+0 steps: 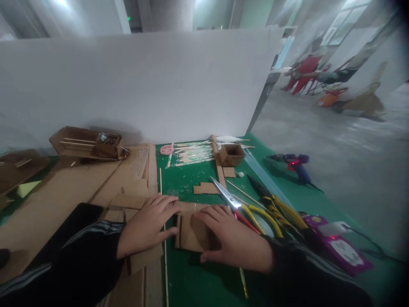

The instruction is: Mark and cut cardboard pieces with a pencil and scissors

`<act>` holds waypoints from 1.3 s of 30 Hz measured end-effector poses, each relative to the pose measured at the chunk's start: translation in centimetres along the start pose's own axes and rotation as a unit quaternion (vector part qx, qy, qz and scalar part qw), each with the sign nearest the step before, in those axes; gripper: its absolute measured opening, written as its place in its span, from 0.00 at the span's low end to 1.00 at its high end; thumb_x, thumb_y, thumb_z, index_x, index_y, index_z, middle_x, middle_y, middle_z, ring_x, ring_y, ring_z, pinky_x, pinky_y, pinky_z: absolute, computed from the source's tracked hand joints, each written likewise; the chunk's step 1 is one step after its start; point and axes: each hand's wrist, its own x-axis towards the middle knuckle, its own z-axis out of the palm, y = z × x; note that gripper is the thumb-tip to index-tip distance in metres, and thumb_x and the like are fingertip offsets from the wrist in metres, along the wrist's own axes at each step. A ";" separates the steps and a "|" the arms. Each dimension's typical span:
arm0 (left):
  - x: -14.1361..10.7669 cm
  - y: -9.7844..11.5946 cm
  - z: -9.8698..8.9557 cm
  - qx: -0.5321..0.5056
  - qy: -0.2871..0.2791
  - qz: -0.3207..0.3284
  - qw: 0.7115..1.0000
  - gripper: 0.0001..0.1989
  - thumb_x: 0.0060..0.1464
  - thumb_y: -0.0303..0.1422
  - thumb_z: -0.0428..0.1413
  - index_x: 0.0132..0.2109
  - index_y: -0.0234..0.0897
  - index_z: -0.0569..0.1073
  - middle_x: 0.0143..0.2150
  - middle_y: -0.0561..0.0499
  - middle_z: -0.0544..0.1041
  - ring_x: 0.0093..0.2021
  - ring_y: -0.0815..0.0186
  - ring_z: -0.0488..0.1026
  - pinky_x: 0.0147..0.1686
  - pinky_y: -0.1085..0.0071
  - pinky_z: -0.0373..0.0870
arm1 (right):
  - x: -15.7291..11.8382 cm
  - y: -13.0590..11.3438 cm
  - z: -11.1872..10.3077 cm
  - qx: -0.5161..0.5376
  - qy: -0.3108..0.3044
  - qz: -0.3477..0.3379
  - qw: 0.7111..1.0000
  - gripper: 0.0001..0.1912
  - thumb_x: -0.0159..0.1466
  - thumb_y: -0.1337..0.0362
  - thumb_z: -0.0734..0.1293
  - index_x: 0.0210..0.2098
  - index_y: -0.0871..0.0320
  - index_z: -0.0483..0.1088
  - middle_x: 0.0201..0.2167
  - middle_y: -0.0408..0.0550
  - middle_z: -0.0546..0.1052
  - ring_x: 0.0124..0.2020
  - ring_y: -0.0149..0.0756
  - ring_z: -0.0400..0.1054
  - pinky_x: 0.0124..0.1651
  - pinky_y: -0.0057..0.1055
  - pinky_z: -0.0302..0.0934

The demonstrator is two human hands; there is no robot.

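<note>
A small brown cardboard piece (192, 233), with a raised strip along its left side, lies on the green tabletop between my hands. My left hand (149, 224) is at its left, fingers stretched toward its far corner and thumb apart, close to the left edge. Over its right part my right hand (233, 236) rests with fingers extended and thumb spread toward the near side. My right palm hides part of the cardboard. Under my left wrist are loose cardboard scraps (145, 261). A long thin stick (165, 273) runs beside the cardboard piece.
Scissors (234, 202) and yellow-handled pliers (277, 209) lie right of my right hand. Farther right are a purple power strip (341, 247) and a blue glue gun (295, 164). Small cardboard box (231, 154) and sticks (194, 151) sit ahead, before a white partition (143, 85).
</note>
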 end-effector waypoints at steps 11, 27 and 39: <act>-2.3 0.5 0.9 0.002 0.044 0.039 0.998 0.24 0.62 0.46 0.54 0.62 0.47 0.66 0.64 0.47 0.68 0.64 0.53 0.60 0.63 0.49 0.55 | 0.6 -0.4 1.8 -0.046 0.025 0.015 0.999 0.43 0.51 0.49 0.78 0.61 0.59 0.63 0.57 0.55 0.69 0.56 0.55 0.58 0.59 0.52 0.53; -2.5 0.5 1.7 0.018 0.051 0.044 0.998 0.14 0.57 0.42 0.61 0.50 0.47 0.75 0.61 0.50 0.72 0.63 0.54 0.64 0.64 0.48 0.51 | 1.0 -0.2 2.3 -0.045 0.013 0.015 0.999 0.44 0.53 0.46 0.76 0.63 0.53 0.62 0.59 0.52 0.70 0.57 0.55 0.57 0.60 0.54 0.49; -2.7 2.1 1.3 0.046 0.050 0.001 0.998 0.14 0.57 0.42 0.61 0.49 0.47 0.76 0.49 0.48 0.77 0.52 0.52 0.70 0.59 0.44 0.58 | 0.4 1.0 0.3 0.016 -0.048 -0.022 0.998 0.35 0.58 0.62 0.70 0.64 0.51 0.61 0.62 0.49 0.66 0.61 0.51 0.54 0.62 0.50 0.49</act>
